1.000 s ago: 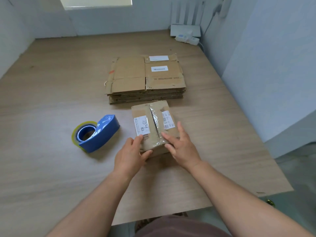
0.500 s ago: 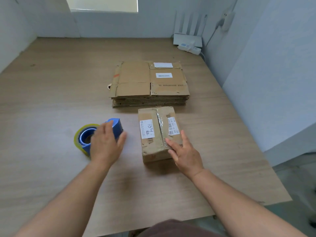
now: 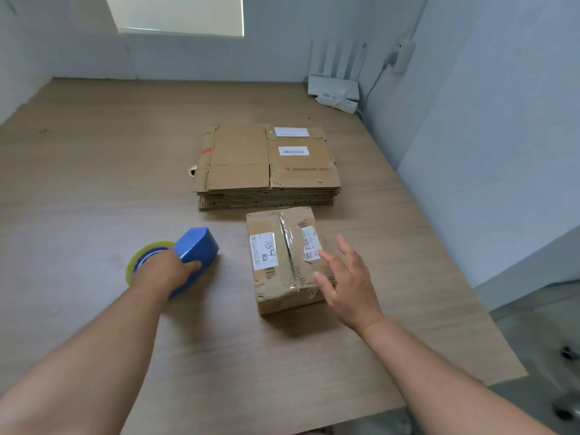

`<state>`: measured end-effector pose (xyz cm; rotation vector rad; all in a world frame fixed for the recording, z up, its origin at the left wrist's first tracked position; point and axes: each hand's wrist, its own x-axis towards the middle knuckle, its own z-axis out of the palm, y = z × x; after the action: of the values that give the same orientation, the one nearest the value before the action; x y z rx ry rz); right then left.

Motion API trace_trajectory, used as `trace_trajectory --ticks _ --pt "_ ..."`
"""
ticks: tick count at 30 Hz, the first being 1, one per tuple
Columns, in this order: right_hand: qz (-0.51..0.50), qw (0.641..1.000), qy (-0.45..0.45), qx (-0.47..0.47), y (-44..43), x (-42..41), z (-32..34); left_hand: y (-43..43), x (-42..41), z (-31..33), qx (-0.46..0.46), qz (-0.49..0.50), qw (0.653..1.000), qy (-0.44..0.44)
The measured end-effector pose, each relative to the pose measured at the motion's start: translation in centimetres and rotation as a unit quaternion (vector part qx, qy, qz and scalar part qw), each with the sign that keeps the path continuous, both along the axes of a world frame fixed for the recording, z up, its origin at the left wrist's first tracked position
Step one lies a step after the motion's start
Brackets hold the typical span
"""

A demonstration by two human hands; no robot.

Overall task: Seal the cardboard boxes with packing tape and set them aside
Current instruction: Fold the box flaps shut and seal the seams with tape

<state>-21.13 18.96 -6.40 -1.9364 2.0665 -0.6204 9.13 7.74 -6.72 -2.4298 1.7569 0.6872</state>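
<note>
Blue plastic of the tape dispenser is gripped by the left hand; the thumb is laid across its near side, and the other fingers are hidden behind the back of the hand; the yellowish tape roll shows just left of the knuckles. The right hand is held wide open, its fingers straight and splayed, with nothing held; whether the small cardboard box is touched by them cannot be told. That box is set on the wooden table, just left of and under the right fingertips, its top seam taped; a stack of flattened boxes is seen beyond the fingertips, just behind the box.
</note>
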Motion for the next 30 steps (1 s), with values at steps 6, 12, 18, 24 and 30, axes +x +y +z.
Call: trace_trajectory --ticks 6,12,18,24,30 --pt "0.000 0.991 -0.122 -0.051 -1.4 0.9 1.6 2.8 -0.9 4.0 -0.064 -0.031 0.969 0.237" --pt "0.055 0.915 -0.395 0.057 -2.3 3.1 5.0 7.6 -2.4 8.4 -0.034 -0.088 0.929 0.359" --pt "0.102 0.872 -0.472 0.082 -2.4 3.9 6.7 9.4 -3.3 9.5 -0.004 -0.114 0.925 0.363" --pt "0.111 0.881 -0.454 0.071 -2.5 3.8 6.6 9.6 -3.5 9.6 -0.006 -0.109 0.927 0.359" --pt "0.089 0.905 -0.411 0.058 -2.3 3.7 6.0 9.3 -3.8 10.1 0.032 -0.118 0.934 0.335"
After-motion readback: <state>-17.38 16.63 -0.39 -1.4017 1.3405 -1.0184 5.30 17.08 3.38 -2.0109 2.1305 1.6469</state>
